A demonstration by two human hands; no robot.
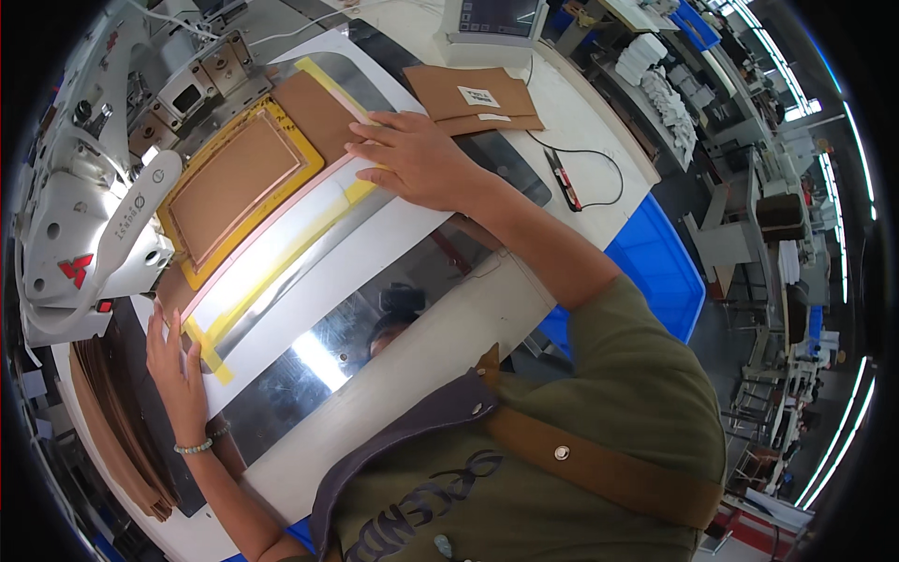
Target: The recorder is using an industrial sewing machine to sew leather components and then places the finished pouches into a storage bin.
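Note:
A brown sheet (302, 98) lies under a yellow rectangular frame (309, 155) beside the sewing machine (75, 244). Along the sheet's near edge runs a shiny plate (281, 262) with yellow tape (267, 286) on it. My right hand (412, 159) rests at the far right end of that edge, fingers spread and touching the sheet and the taped strip. At the near left end, my left hand (173, 361) has its fingers stretched out by the sheet's corner. Neither hand is closed around anything. The machine's needle area is hidden.
Brown pieces with a white label (473, 89) lie at the back right, near red-handled snips (565, 183) and a black cable. A stack of brown panels (117, 421) stands at left. A blue bin (660, 267) sits beyond the table. A screen (492, 19) stands behind.

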